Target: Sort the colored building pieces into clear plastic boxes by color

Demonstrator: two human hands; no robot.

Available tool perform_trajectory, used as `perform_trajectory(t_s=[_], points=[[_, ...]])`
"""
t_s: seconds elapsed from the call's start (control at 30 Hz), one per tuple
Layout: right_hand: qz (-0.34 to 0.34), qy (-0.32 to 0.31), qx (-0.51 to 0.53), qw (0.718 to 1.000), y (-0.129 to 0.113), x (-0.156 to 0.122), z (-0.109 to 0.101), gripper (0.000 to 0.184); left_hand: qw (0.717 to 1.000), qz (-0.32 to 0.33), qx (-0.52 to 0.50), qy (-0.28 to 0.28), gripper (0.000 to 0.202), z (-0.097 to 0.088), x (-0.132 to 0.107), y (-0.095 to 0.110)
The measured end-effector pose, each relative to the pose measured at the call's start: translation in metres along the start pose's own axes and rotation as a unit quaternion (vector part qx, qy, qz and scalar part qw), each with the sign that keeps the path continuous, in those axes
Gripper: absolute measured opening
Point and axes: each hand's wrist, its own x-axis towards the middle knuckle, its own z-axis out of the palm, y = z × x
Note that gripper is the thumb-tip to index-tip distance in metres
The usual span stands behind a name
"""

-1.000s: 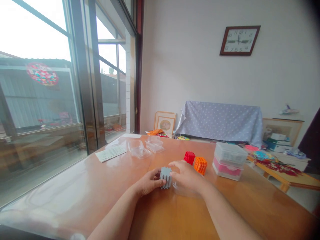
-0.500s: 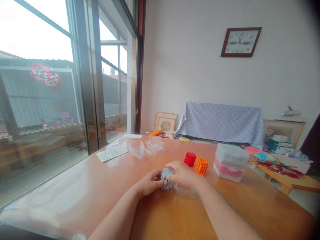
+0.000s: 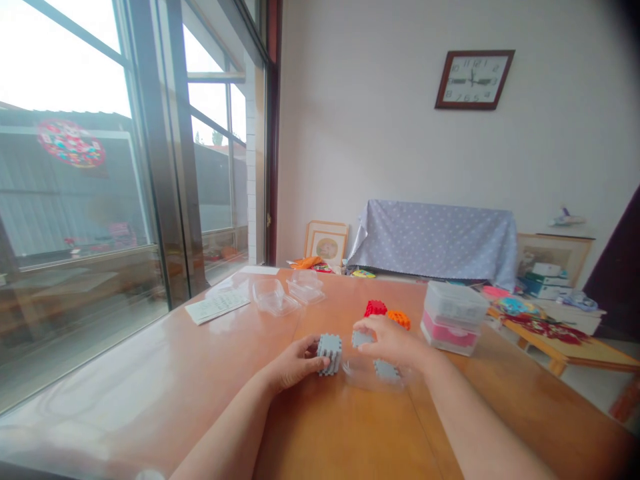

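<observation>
On the table, my left hand (image 3: 299, 363) is closed around the side of a stack of grey notched tiles (image 3: 330, 347). To its right, my right hand (image 3: 390, 339) pinches a single grey notched tile (image 3: 361, 339) between thumb and fingers. It hovers over a shallow clear plastic container (image 3: 353, 377), where another grey tile (image 3: 386, 369) lies. Just behind the right hand stand a red stack of notched tiles (image 3: 375, 307) and an orange stack (image 3: 400, 319), both partly covered by the hand.
A lidded clear box with a pink section (image 3: 453, 328) stands at the right. Clear plastic trays (image 3: 273, 297) and a printed sheet (image 3: 217, 308) lie at the back left. Windows (image 3: 90, 200) border the table's left side, and a cloth-covered object (image 3: 435, 240) stands beyond it.
My right hand has drawn away from the grey stack to the right, carrying one tile. The left hand stays on the stack. A grey tile in the container now shows. The view has shifted slightly.
</observation>
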Motion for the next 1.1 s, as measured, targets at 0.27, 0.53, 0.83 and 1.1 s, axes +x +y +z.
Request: perform_trajectory(t_s=[0.27, 0.53, 0.83, 1.1], points=[[0.102, -0.094, -0.077, 0.987, 0.04, -0.022, -0.006, 0.029, 1.0, 0.004, 0.002, -0.008, 0.057, -0.003, 0.002, -0.005], [0.138, -0.057, -0.141, 0.979, 0.041, -0.022, 0.006, 0.023, 1.0, 0.002, -0.001, -0.007, 0.054, -0.002, 0.0, -0.002], [0.143, -0.077, -0.104, 0.981, 0.036, -0.022, 0.02, 0.013, 1.0, 0.007, 0.002, -0.008, 0.056, -0.002, 0.001, 0.0], [0.16, 0.141, -0.048, 0.976, 0.063, -0.028, 0.011, 0.023, 1.0, 0.008, 0.002, -0.02, 0.059, -0.004, 0.002, -0.004]])
